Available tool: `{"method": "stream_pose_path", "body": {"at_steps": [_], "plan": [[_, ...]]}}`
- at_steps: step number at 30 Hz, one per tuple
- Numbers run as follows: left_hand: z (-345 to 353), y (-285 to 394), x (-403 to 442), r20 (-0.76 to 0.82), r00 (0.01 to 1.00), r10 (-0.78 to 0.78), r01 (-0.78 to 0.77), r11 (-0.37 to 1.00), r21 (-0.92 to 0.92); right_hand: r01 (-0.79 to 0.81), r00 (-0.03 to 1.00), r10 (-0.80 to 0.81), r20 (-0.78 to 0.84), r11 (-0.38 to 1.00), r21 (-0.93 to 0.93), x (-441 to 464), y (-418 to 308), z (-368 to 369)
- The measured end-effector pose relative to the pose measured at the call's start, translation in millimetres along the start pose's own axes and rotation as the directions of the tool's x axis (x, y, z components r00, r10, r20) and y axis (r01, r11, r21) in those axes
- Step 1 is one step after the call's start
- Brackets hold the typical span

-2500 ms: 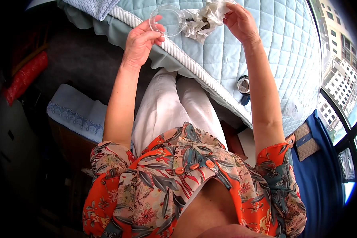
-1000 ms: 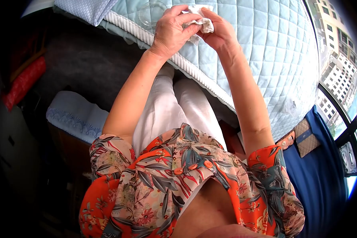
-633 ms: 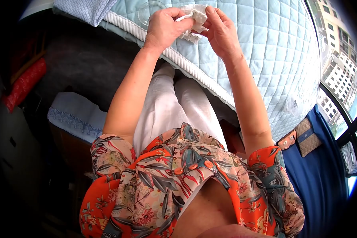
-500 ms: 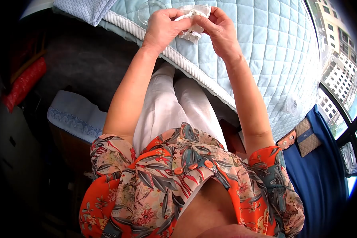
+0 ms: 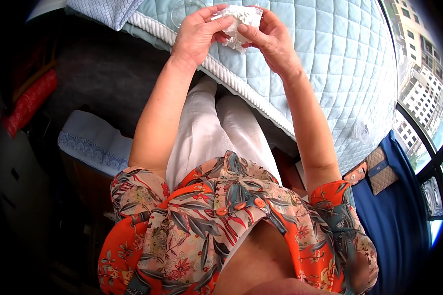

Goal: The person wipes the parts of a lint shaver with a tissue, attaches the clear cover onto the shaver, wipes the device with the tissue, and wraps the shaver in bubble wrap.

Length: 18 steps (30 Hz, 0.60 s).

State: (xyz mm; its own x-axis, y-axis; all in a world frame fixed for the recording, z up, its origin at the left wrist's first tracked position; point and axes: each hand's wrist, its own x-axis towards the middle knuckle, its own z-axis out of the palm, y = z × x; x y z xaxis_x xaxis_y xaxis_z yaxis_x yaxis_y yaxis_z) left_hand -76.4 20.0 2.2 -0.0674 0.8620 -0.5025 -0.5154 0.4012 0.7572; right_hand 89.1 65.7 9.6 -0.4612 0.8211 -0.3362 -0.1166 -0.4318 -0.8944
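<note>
Over the bed (image 5: 330, 83) at twelve o'clock, the left hand (image 5: 197, 37) and right hand (image 5: 275, 44) pinch opposite sides of crumpled white paper (image 5: 248, 15); a light, even fingertip hold should best avoid tearing. A clear round dish (image 5: 174, 16) lies at eleven, beside the left hand.
</note>
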Motion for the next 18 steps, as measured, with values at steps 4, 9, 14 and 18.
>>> {"method": "stream_pose_path", "body": {"at_steps": [4, 9, 14, 18], "plan": [[2, -2, -2, 0.009, 0.999, 0.040, -0.040, 0.998, 0.050, -0.039, 0.999, 0.039, -0.009, 0.999, 0.013, 0, 3, -4], [0, -3, -3, 0.062, 0.997, 0.040, -0.045, 0.997, 0.070, -0.081, 0.994, 0.088, -0.065, 0.992, 0.101, 2, 9, -9], [5, -5, -2, 0.062, 0.998, -0.022, 0.016, 0.996, 0.092, -0.099, 0.994, 0.097, -0.042, 0.994, -0.055, -4, -1, -6], [-1, -7, 0, 0.062, 0.997, -0.054, 0.054, 0.999, 0.001, 0.291, 0.952, -0.304, 0.031, 0.872, -0.394, -17, -8, -8]]}}
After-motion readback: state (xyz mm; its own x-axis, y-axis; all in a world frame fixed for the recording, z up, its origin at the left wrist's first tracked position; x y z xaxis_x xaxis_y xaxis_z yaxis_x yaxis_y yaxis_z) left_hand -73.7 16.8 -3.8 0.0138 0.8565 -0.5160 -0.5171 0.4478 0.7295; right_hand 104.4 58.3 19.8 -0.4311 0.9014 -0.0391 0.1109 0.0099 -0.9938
